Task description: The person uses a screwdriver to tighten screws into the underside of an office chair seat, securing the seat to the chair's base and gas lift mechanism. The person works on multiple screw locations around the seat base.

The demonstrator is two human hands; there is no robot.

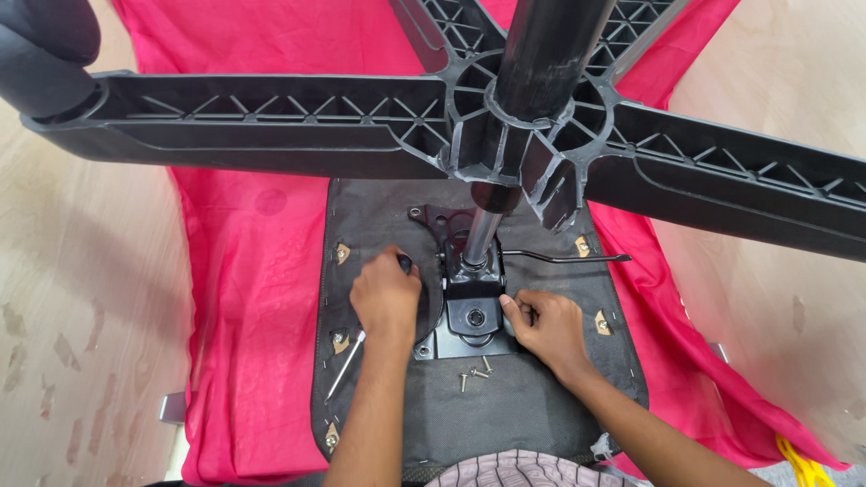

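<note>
Your left hand [386, 293] is closed over a dark knob at the left edge of the metal mechanism plate [469, 316], and your right hand [544, 323] pinches the plate's right edge with curled fingers. The plate sits between your hands, flat on the upturned seat underside [505, 406], just below the gas cylinder [481, 236]. It looks stiff and heavy — grip its edges, not the thin lever [564, 259]. Loose screws [475, 372] lie just beside your right wrist; a screwdriver [346, 362] lies near your left.
</note>
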